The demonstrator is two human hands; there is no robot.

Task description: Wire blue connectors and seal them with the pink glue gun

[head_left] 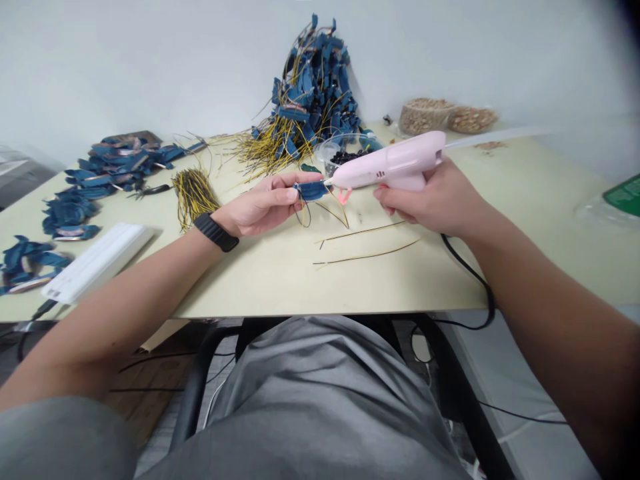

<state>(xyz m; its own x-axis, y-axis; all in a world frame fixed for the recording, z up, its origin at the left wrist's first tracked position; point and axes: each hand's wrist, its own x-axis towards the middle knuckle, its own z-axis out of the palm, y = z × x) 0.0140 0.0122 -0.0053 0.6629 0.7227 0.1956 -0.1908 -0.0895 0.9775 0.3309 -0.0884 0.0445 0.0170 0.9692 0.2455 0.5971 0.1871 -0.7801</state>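
Apparently, gluing is the step in hand: the left hand [267, 203] pinches a small blue piece [313, 191] above the worktop [260, 280], between its front and back edges, while the right hand [434, 197] grips a pink glue gun [393, 162], nozzle [327, 181] at the piece's right end; whether they touch, I cannot tell. The next move likely calls for a steady pinch, the thin wire [345, 223] clear of the nozzle.

Even, fairly bright light reaches my cream worktop [260, 283], leaving soft shadows. Slight blur softens my fingers [286, 196] and smears the translucent glue stick [490, 138]. Wide-angle distortion stretches my forearms [125, 313] towards the edges; the right-hand corners darken to black.
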